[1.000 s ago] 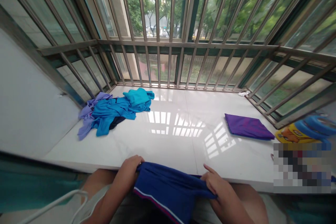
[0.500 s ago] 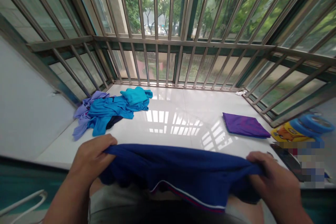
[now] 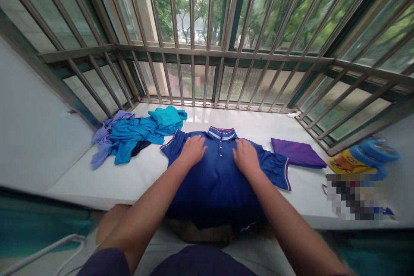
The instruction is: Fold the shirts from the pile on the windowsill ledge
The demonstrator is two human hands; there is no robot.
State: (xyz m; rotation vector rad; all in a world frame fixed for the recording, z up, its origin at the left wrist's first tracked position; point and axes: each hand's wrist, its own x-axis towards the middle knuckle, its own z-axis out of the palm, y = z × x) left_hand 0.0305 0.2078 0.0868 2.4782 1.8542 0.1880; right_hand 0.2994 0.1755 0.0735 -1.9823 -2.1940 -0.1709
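Observation:
A navy blue polo shirt (image 3: 216, 177) lies spread front side up on the white sill, its collar toward the window. White and red stripes trim the collar and sleeve cuffs, and a short row of buttons runs below the collar. My left hand (image 3: 194, 150) rests on the chest left of the buttons, fingers stretched out. On the other side of the buttons my right hand (image 3: 246, 155) presses on the cloth, also open. The shirt's lower part drops over the front edge toward my lap.
Crumpled blue and lilac clothes (image 3: 142, 131) lie at the left. A folded purple garment (image 3: 298, 153) sits by the right sleeve, near a blue and yellow container (image 3: 364, 155) and a blurred-out patch. Metal window bars (image 3: 194, 77) enclose the white sill (image 3: 87, 185).
The shirt was stretched between both hands in front of me; now it lies spread on the sill. Both hands have let go of its edges and moved inward onto its chest.

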